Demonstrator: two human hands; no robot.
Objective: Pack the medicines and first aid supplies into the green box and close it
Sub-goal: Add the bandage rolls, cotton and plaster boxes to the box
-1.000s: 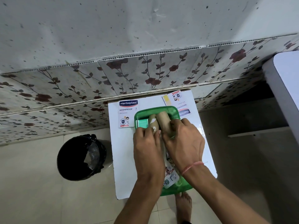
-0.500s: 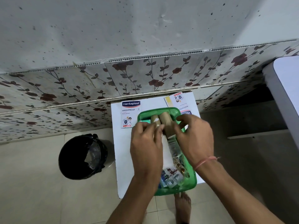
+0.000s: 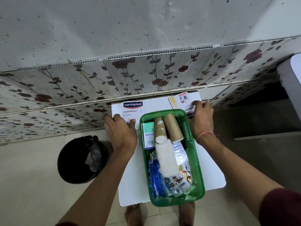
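Now | left hand (image 3: 121,133), right hand (image 3: 201,119) flat on plaster packs | green box (image 3: 197,160) between, unlidded

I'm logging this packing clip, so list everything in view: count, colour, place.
Green plastic box: 1, green, open on the table.
Brown bandage rolls: 2, tan, far end of the box.
Small Optibex carton: 1, teal and white, left of the rolls.
White gauze strip: 1, white, box middle.
Loose sachets and blister strips: several, mixed, near end of the box.
Hansaplast plaster packs: 2, white, flanking the box's far end.
White table: 1.
Black bin: 1, floor left.
Left hand: on the left pack.
Right hand: on the right pack.
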